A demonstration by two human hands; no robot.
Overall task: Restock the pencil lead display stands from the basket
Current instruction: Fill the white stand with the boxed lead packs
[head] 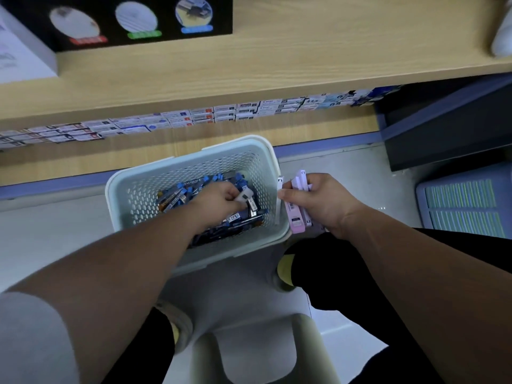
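Note:
A pale perforated basket (144, 187) stands on the floor in front of me, holding several dark pencil lead packs with blue caps (180, 198). My left hand (221, 198) reaches into the basket and pinches a white-capped lead pack (245, 197) among the others. My right hand (321, 202) hovers just right of the basket rim and grips a bundle of pink and white lead packs (296, 217). No display stand is identifiable in view.
A wooden shelf (249, 59) runs across the top, with rows of small boxed goods (221, 113) on the level below it. A black box (124, 18) sits on the shelf. A pale stool (257, 347) is under me. A grey crate (465, 200) stands at right.

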